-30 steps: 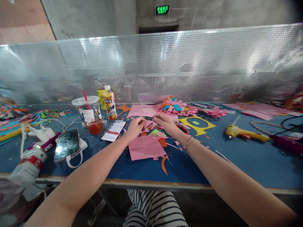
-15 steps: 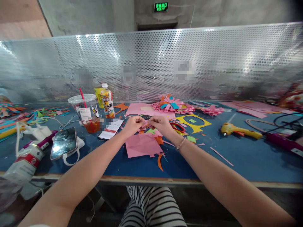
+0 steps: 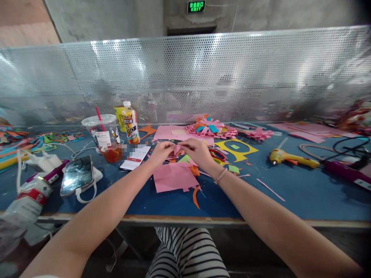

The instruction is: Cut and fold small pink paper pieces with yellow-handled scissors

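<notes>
Between the fingertips of both hands is a small pink piece of paper (image 3: 176,149). My left hand (image 3: 161,153) pinches its left side, while my right hand (image 3: 196,151) grips it from the right with fingers closed. Partly covered by the hands, orange, green and pink scraps lie below them. A larger pink sheet (image 3: 175,177) rests flat on the table just in front of me. Beside my right wrist are red-handled scissors (image 3: 218,155), partly hidden. Behind the hands sits a layered pink paper flower (image 3: 209,126) with blue and orange strips at its centre.
On the left stand a plastic cup (image 3: 104,135) with a straw and a juice bottle (image 3: 131,124), near two phones, cables and a power strip. To the right lie a yellow glue gun (image 3: 293,158) and a cut yellow sheet (image 3: 240,156). A perforated metal screen (image 3: 185,69) closes the back.
The pink piece shows more clearly between the fingertips, and my right fingers have shifted slightly. The whole view has moved a little; the table's objects stay in place.
</notes>
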Motion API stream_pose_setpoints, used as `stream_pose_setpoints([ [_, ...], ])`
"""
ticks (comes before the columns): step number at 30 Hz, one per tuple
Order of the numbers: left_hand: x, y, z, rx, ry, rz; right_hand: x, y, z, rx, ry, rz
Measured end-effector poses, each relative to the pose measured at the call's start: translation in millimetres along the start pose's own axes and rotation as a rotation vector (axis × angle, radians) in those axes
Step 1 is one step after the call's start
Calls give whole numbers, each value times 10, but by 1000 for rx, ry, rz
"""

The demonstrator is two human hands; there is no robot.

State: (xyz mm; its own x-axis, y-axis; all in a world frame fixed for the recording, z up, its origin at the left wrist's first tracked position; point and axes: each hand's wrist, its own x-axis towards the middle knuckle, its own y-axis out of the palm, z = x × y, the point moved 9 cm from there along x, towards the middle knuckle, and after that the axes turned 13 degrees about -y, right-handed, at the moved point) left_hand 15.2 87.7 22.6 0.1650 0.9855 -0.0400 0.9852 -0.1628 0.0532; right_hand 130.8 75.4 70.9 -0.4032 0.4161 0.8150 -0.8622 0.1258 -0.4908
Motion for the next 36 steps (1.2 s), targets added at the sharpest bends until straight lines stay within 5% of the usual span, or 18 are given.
stream_pose_setpoints([
  [15,-17,-20,53,-138,-65,-55,-1,-38,84,-58,-145,-35],
  [36,-61,35,57,-252,-100,-6,-17,31,341,-174,-402,144],
])
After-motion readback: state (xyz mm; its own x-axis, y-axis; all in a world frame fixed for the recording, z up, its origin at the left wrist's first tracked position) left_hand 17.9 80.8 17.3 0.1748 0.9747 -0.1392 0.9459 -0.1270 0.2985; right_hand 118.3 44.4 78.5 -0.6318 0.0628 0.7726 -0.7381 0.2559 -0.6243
